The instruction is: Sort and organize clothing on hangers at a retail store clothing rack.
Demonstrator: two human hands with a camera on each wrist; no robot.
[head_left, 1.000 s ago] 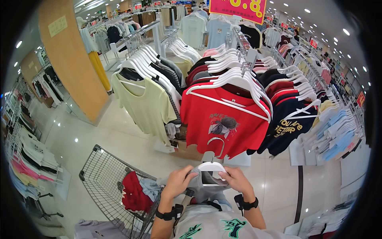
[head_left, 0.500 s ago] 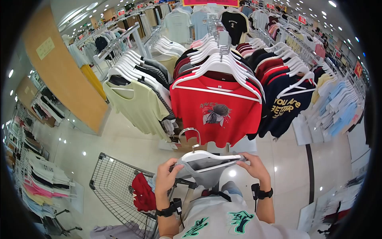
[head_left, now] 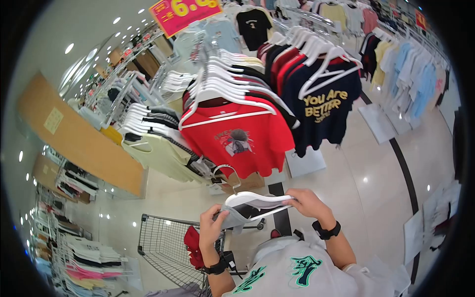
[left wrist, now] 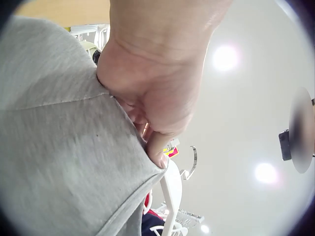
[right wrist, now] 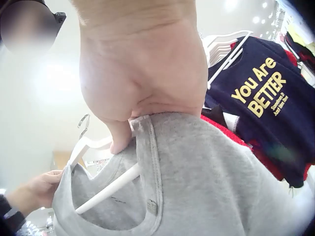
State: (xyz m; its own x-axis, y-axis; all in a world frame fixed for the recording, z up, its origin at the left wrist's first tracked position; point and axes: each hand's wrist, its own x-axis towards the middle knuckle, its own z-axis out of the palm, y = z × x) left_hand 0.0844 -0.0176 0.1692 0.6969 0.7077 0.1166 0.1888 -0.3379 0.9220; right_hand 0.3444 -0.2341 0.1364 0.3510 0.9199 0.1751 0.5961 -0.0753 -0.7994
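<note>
A grey shirt [left wrist: 74, 147] hangs on a white hanger [head_left: 257, 199], its metal hook pointing up, in front of the person's body. My left hand [head_left: 212, 228] pinches the shirt at the hanger's left end; in the left wrist view the left hand [left wrist: 152, 83] has its thumb and fingers on the cloth edge. At the other end, my right hand [head_left: 310, 204] grips shirt and hanger together. The right wrist view shows the right hand [right wrist: 142, 73] over the grey shirt [right wrist: 197, 167] beside its neckline, with the hanger's bar [right wrist: 110, 189] crossing the neck opening.
Ahead stands a rack with a red printed shirt [head_left: 237, 133] in front and a navy lettered shirt [head_left: 324, 106] to its right. A wire cart [head_left: 166, 242] holding red cloth [head_left: 193, 247] is at lower left. An orange-tan pillar [head_left: 79, 133] rises at the left.
The head view has turned and tilted, so the racks have shifted. Both hands still hold the grey shirt and hanger, now more spread out than one second ago.
</note>
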